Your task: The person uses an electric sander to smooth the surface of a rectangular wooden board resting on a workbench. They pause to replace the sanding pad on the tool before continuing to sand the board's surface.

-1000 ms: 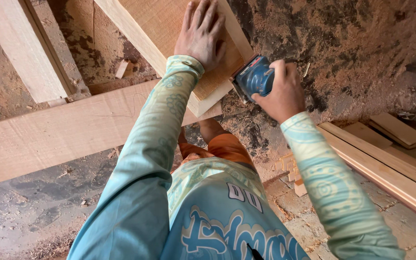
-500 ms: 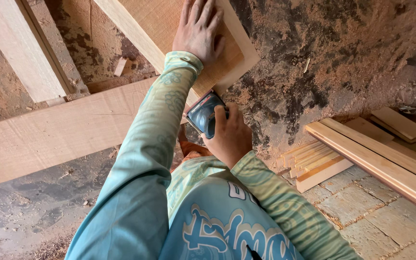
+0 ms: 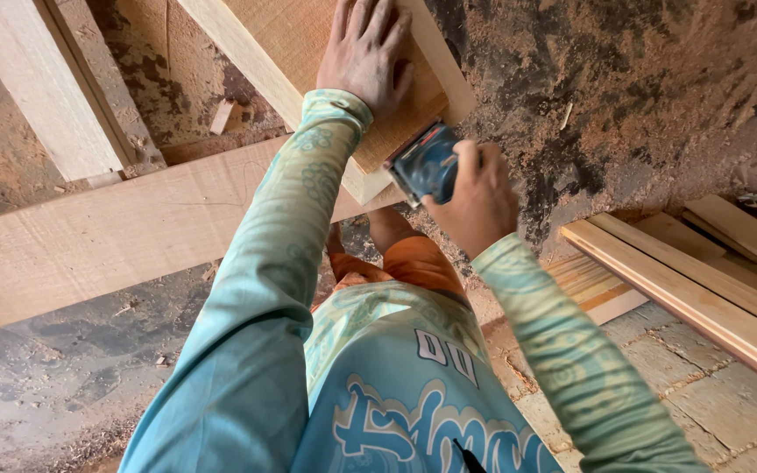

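My left hand (image 3: 365, 54) lies flat, fingers spread, on a pale wooden board (image 3: 284, 52) that runs up and to the left. My right hand (image 3: 475, 197) grips a small blue sander (image 3: 425, 164) and holds it against the board's near end, just below my left wrist. The board rests across a wide wooden plank (image 3: 107, 236) that slants from lower left to the middle. Both my arms wear light blue patterned sleeves.
Another pale plank (image 3: 45, 88) lies at upper left. Long wooden strips (image 3: 703, 307) and short offcuts (image 3: 733, 226) lie on the paved floor at right. Sawdust covers the ground (image 3: 624, 96) beyond the board. My orange shorts show below.
My right hand has carried the sander from beside my left forearm up and to the right, onto the near end of the board. My left hand has stayed pressed on the board.
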